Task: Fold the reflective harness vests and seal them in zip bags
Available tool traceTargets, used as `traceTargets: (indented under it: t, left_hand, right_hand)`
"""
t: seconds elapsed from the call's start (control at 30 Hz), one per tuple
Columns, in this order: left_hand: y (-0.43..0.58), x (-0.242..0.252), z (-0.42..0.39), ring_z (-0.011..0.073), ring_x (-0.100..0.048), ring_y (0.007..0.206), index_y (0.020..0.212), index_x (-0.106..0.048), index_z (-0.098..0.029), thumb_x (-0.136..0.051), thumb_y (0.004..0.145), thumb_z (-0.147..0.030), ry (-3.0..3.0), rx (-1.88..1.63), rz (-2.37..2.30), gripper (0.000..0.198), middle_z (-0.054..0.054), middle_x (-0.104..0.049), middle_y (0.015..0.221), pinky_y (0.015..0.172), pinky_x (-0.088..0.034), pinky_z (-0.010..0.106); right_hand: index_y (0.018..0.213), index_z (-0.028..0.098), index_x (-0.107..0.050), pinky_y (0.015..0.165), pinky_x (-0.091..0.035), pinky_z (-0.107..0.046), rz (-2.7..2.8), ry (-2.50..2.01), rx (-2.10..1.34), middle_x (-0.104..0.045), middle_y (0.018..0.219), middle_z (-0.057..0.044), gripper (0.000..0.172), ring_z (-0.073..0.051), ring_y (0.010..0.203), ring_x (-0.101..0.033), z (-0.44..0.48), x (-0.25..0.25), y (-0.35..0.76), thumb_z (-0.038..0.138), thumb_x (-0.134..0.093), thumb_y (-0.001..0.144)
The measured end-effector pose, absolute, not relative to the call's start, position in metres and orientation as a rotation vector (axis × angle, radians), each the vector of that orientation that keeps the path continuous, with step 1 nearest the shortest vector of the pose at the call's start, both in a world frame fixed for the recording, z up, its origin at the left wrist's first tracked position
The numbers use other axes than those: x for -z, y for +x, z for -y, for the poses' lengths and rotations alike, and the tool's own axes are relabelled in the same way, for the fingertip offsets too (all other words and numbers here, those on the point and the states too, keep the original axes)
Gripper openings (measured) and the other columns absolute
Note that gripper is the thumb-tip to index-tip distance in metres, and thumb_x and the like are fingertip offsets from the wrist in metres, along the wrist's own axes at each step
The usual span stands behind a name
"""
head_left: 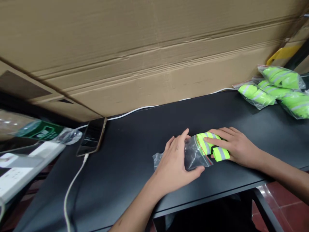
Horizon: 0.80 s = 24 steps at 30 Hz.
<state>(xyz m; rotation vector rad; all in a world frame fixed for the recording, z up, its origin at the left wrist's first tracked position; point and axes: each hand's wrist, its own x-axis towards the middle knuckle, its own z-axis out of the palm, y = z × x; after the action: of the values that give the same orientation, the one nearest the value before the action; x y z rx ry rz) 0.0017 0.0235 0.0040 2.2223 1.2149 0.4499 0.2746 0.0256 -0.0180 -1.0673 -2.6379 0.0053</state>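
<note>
My left hand (175, 161) lies over a clear zip bag (193, 158) on the black table (135, 167), thumb and fingers pressed round the bag's body. My right hand (235, 145) grips a folded neon-green reflective band (212, 146) with grey stripes, which sits partly inside the bag's open mouth. The bag's red zip line shows just left of the band's free end. Both hands rest low on the table near its front edge.
Several bagged green bands (277, 90) are piled at the table's far right. A phone (93, 135) with a white cable (72, 187) lies at the left. A large cardboard sheet (154, 51) leans behind. White boxes and plastic packaging (26, 151) sit left of the table.
</note>
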Motion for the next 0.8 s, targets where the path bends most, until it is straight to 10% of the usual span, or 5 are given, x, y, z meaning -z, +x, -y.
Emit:
traceTargets:
  t: [0.5,0.6,0.8]
  left_hand:
    - [0.009,0.009,-0.02,0.0347,-0.037,0.143,0.153,-0.018,-0.02,-0.074,0.077,-0.045,2.37,-0.334,-1.083,0.098,0.018,-0.042,0.148,0.124,-0.014,0.063]
    - [0.01,0.012,-0.018,0.0365,-0.034,0.144,0.154,-0.017,-0.02,-0.072,0.08,-0.053,2.366,-0.327,-1.124,0.098,0.019,-0.039,0.15,0.122,-0.018,0.065]
    - [0.012,0.018,-0.017,0.0377,-0.037,0.143,0.155,-0.016,-0.017,-0.072,0.078,-0.065,2.374,-0.363,-1.171,0.106,0.021,-0.039,0.151,0.121,-0.021,0.066]
  right_hand:
    - [0.129,0.025,-0.057,0.077,-0.04,-0.043,2.885,-0.972,0.191,-0.061,0.136,-0.012,0.047,-0.032,0.101,-0.06,-0.034,0.004,0.242,0.016,-0.065,0.083]
    - [0.128,0.024,-0.056,0.075,-0.039,-0.045,2.904,-0.95,0.28,-0.058,0.14,-0.014,0.043,-0.034,0.099,-0.059,-0.038,0.011,0.237,0.037,-0.064,0.088]
    - [0.133,0.017,-0.056,0.074,-0.037,-0.048,2.854,-0.815,0.157,-0.056,0.14,-0.02,0.085,-0.037,0.097,-0.055,-0.041,0.017,0.241,0.083,-0.027,0.087]
